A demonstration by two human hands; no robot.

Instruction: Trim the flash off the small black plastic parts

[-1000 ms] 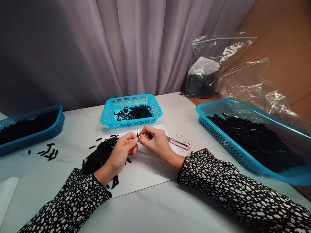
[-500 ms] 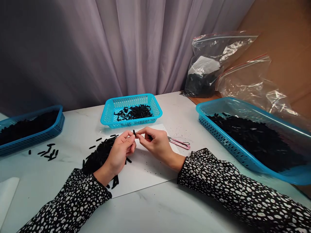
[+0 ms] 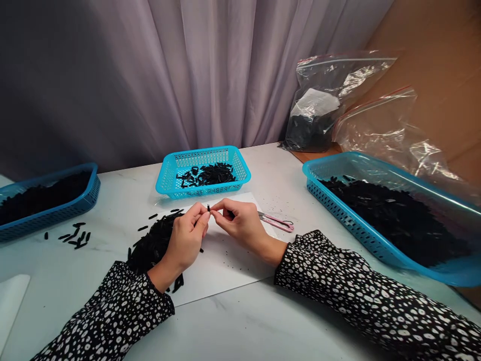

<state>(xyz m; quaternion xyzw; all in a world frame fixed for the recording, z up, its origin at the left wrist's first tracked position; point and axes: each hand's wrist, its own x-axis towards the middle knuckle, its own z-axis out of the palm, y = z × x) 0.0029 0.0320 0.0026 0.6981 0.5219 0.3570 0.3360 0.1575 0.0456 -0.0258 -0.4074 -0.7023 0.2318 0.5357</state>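
Observation:
My left hand (image 3: pixel 188 234) pinches a small black strip (image 3: pixel 208 207) upright between thumb and forefinger. The thumb and forefinger of my right hand (image 3: pixel 240 220) close at the same strip from the other side; something dark shows under its curled fingers, too hidden to name. Beneath and beside my left wrist lies a heap of black strips (image 3: pixel 152 245), resting on a white sheet (image 3: pixel 221 273). Behind my right hand is a pink-handled metal tool (image 3: pixel 280 222), like snips or scissors, partly covered by the hand.
A light-blue basket (image 3: pixel 165 188) with some black pieces stands beyond my hands. Larger blue baskets, well filled, stand left (image 3: pixel 84 199) and right (image 3: pixel 338 233). Loose strips (image 3: pixel 77 235) lie on the table at left. Clear zip bags (image 3: pixel 311 120) lean at back right.
My left hand has turned slightly and its fingers have shifted on the black strip, which now shows less above the fingertips. The right hand has barely moved.

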